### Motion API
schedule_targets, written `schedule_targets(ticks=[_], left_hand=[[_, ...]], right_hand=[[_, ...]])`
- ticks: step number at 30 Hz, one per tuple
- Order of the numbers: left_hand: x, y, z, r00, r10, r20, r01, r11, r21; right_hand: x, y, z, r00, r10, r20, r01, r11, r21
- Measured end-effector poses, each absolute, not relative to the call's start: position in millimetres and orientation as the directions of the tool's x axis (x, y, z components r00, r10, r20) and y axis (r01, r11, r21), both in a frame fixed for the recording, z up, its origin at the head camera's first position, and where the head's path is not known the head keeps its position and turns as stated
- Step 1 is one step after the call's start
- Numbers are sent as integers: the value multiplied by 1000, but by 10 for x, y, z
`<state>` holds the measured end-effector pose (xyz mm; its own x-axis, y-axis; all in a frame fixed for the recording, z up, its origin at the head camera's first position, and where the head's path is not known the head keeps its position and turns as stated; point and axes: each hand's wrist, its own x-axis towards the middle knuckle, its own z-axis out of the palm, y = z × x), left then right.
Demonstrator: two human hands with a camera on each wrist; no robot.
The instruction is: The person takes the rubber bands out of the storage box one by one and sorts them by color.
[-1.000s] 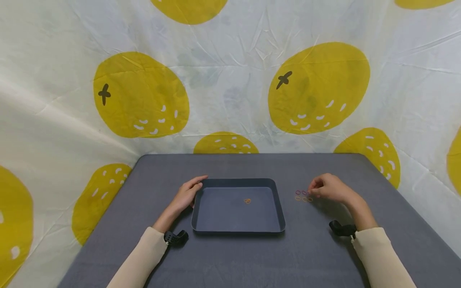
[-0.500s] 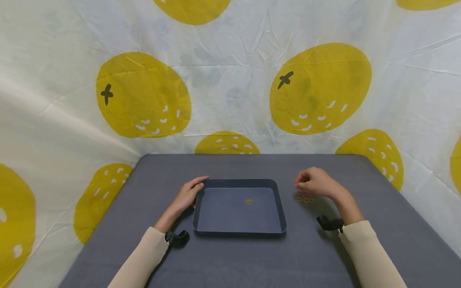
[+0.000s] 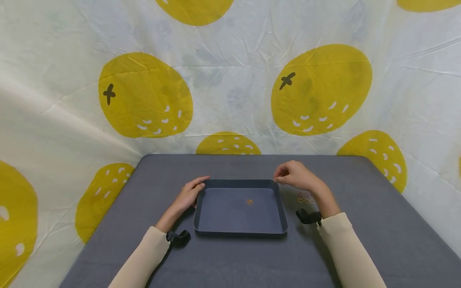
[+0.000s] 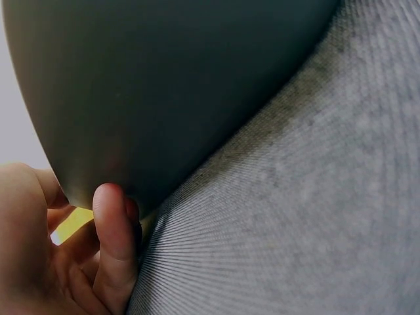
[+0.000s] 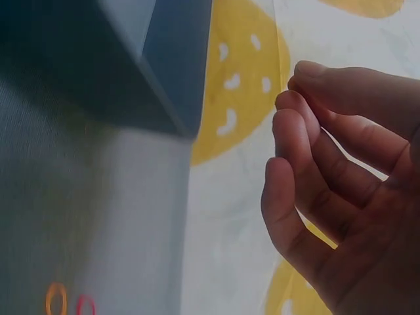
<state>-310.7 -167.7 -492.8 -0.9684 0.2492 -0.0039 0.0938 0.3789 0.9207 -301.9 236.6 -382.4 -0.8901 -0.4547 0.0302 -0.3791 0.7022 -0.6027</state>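
A dark grey rectangular tray point(image 3: 240, 231) lies on the table with small orange rubber bands point(image 3: 249, 202) on its floor. My left hand point(image 3: 188, 194) grips the tray at its far left corner; the left wrist view shows a finger point(image 4: 113, 226) against the outer wall. My right hand point(image 3: 296, 175) hovers by the far right corner, thumb and forefinger tips brought together, other fingers curled. Anything between those tips is too small or hidden to see. On the table right of the tray, red rubber bands point(image 3: 306, 195) lie behind a row of orange ones point(image 3: 300, 200), partly beside my right wrist.
The grey table point(image 3: 230, 260) extends around the tray. A white cloth with yellow fruit shapes point(image 3: 230, 100) hangs behind and at the sides. Black wrist cameras point(image 3: 307, 216) sit below both hands, close to the table.
My right hand has lifted from beside the rubber bands and moved left to the tray's far right corner, uncovering the bands. My left hand keeps its place on the tray.
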Motion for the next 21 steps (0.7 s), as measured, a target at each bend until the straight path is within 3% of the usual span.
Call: schedule_targets(ticks=[21], left_hand=[[-3097,-1689,-4912,-972,236,1,100,410,907]], right_hand=[[-3172,1764,-4055,-840,-543,-12,-394,625,-674]])
